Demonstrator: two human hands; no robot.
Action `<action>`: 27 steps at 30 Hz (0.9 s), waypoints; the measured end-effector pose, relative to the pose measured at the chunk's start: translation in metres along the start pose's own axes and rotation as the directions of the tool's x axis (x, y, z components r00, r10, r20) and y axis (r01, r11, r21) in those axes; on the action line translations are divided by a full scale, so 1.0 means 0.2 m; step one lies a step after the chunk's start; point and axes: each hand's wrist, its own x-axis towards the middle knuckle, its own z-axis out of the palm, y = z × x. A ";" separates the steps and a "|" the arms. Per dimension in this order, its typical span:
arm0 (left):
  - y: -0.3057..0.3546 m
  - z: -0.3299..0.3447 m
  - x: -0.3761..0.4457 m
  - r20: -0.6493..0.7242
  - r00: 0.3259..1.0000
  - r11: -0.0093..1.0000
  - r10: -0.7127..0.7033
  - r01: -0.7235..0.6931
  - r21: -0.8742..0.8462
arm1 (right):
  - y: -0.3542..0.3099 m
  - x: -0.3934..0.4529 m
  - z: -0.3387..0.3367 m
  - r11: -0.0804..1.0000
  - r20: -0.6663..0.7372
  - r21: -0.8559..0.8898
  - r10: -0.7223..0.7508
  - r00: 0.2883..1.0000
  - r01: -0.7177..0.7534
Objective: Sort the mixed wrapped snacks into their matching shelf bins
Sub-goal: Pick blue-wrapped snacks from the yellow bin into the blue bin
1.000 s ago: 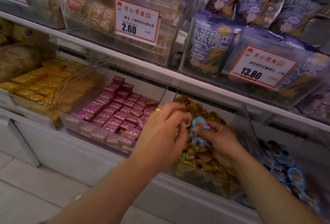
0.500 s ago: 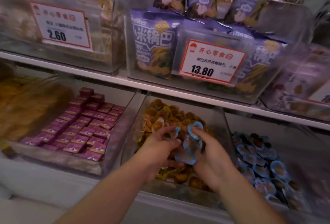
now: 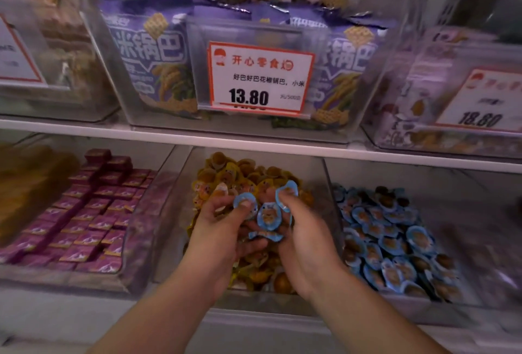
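Note:
Both my hands are over the middle clear bin [image 3: 329, 184], which is heaped with yellow-wrapped round snacks [image 3: 240, 173]. My left hand [image 3: 223, 229] pinches a blue-wrapped snack [image 3: 245, 200] at its fingertips. My right hand [image 3: 303, 235] grips several blue-wrapped snacks [image 3: 268, 216], one pinched higher up near the fingertips. The bin to the right [image 3: 440, 184] is filled with matching blue-wrapped snacks [image 3: 389, 240]. The bin to the left holds rows of purple-wrapped square snacks [image 3: 84, 212].
A white shelf board [image 3: 254, 139] runs just above the lower bins. On it stand clear bins of purple snack bags [image 3: 147, 51] with a 13.80 price label [image 3: 260, 76] and an 18.80 label [image 3: 480, 105] at right. An orange-brown snack bin sits far left.
The view has swung right and closer, centring the yellow bin. My hands stay together over it, and more blue-wrapped snacks show between the fingers than before.

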 end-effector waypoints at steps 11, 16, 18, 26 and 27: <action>-0.03 0.05 -0.14 0.455 0.677 0.324 0.578 -0.703 0.633 | -0.01 -0.06 0.02 0.988 -0.146 -0.108 -0.127 0.981 0.112; 0.03 0.04 -0.12 0.523 0.627 0.268 0.578 -0.750 0.604 | -0.04 -0.13 -0.04 1.000 -0.025 0.013 -0.002 1.000 0.002; 0.05 0.04 -0.12 0.587 0.567 0.181 0.579 -0.791 0.585 | -0.07 -0.15 -0.05 0.999 0.026 -0.027 -0.024 0.999 0.024; 0.02 0.18 -0.14 0.800 0.401 0.037 0.447 -0.902 0.431 | -0.26 -0.22 -0.18 0.944 -0.010 -0.205 -0.266 0.964 0.258; 0.00 0.19 -0.14 0.800 0.409 0.079 0.439 -0.904 0.419 | -0.30 -0.22 -0.22 0.945 -0.030 -0.175 -0.286 0.958 0.277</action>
